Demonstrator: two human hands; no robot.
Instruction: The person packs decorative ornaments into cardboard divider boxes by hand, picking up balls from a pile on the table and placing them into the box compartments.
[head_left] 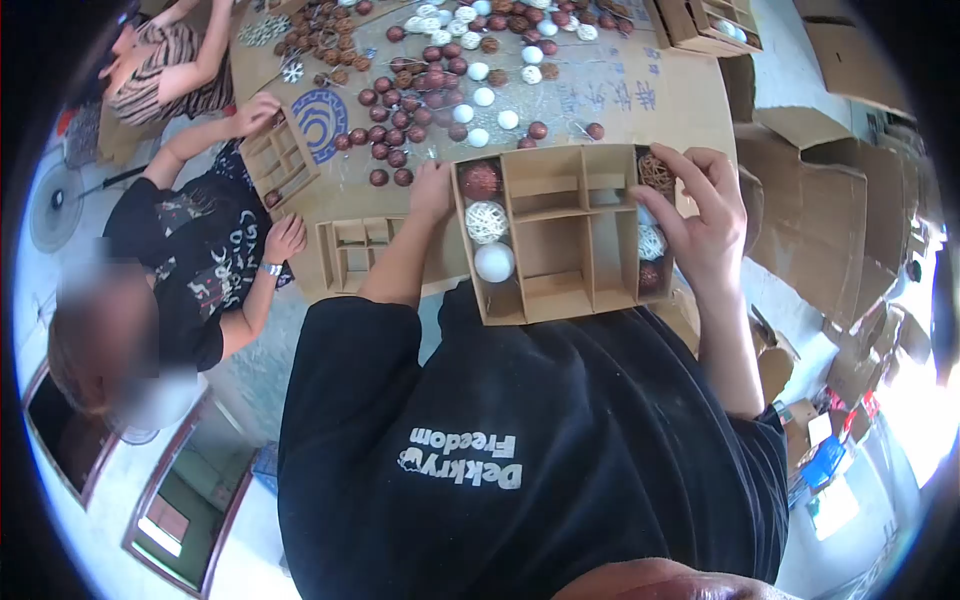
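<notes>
Head view: balls [484, 96] strew table [690, 110] beside cartons [800, 220].

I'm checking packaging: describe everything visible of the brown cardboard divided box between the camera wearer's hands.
The brown, open-topped box, apparently cardboard, has thin dividers forming compartments. It faces the camera, slightly askew, before the black shirt. Dark red, white and brown balls sit in its outer columns. The left hand is at its left side, the right hand over its right wall.

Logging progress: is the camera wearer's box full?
Partly: the box holds balls along both sides, but its middle compartments show bare cardboard.
</notes>
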